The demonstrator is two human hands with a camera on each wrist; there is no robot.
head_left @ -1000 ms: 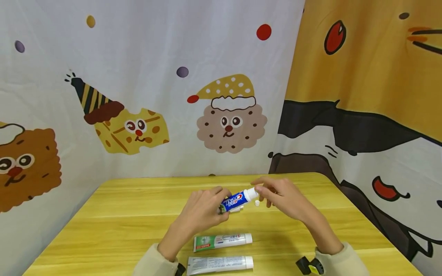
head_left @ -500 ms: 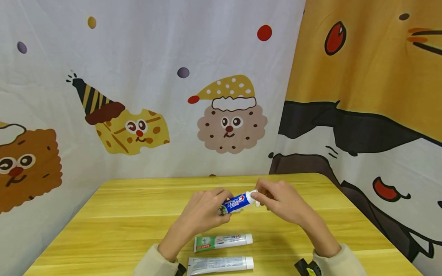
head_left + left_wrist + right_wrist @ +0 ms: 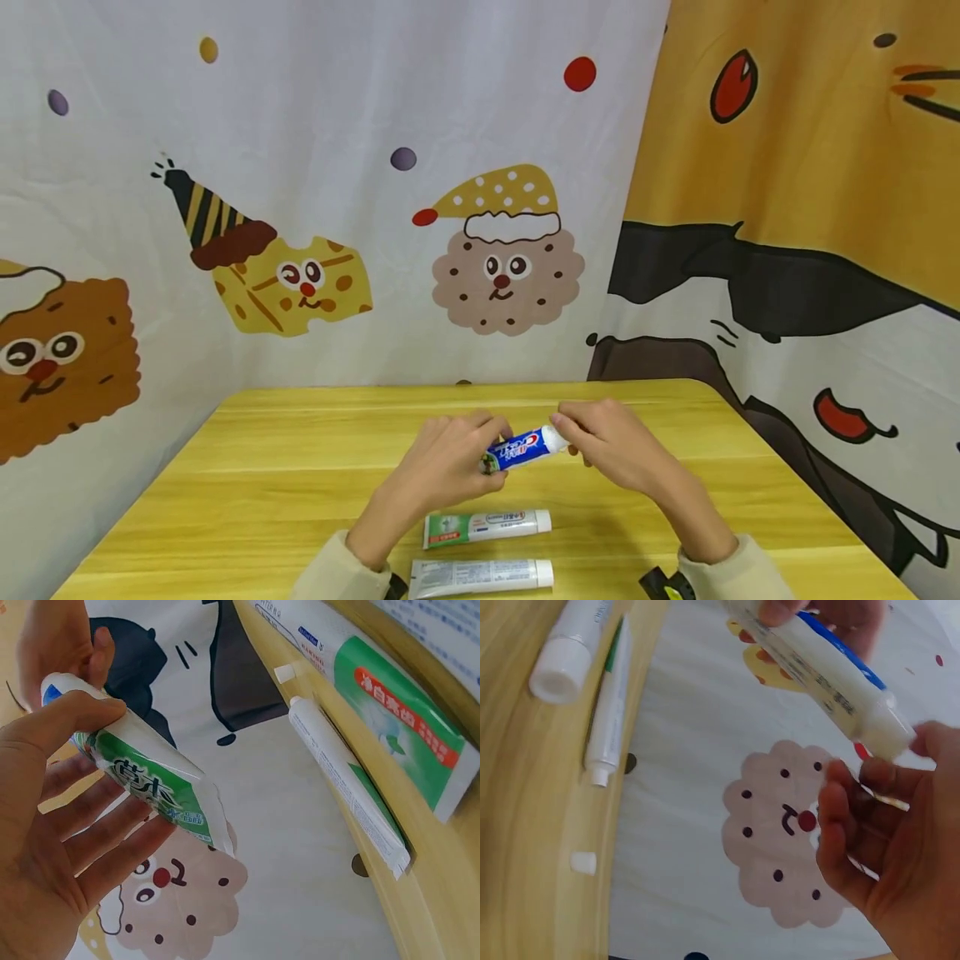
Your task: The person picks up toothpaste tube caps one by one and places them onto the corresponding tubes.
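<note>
A blue, white and green toothpaste tube (image 3: 522, 450) is held up over the table in my left hand (image 3: 450, 462). In the left wrist view its green printed side (image 3: 150, 776) lies between thumb and fingers. The tube slants up to the right, and its white cap (image 3: 889, 739) is on that end. With thumb and fingers my right hand (image 3: 618, 446) pinches the cap; its fingertips partly cover it in the head view. A thinner toothpaste tube (image 3: 345, 780) lies on the table with its narrow nozzle bare. Near that nozzle sits a small loose white cap (image 3: 583, 862).
On the wooden table (image 3: 262, 500), a green and white toothpaste tube (image 3: 487, 528) lies in front of my hands. Nearer to me is a silvery white toothpaste tube (image 3: 483, 577). Both are capped. A cartoon-printed curtain (image 3: 337, 125) hangs behind the table.
My right fingers have come in from loosely beside the cap to pinching it. The held tube has shifted slightly toward me and right. The thin tube and loose cap are now hidden in the head view.
</note>
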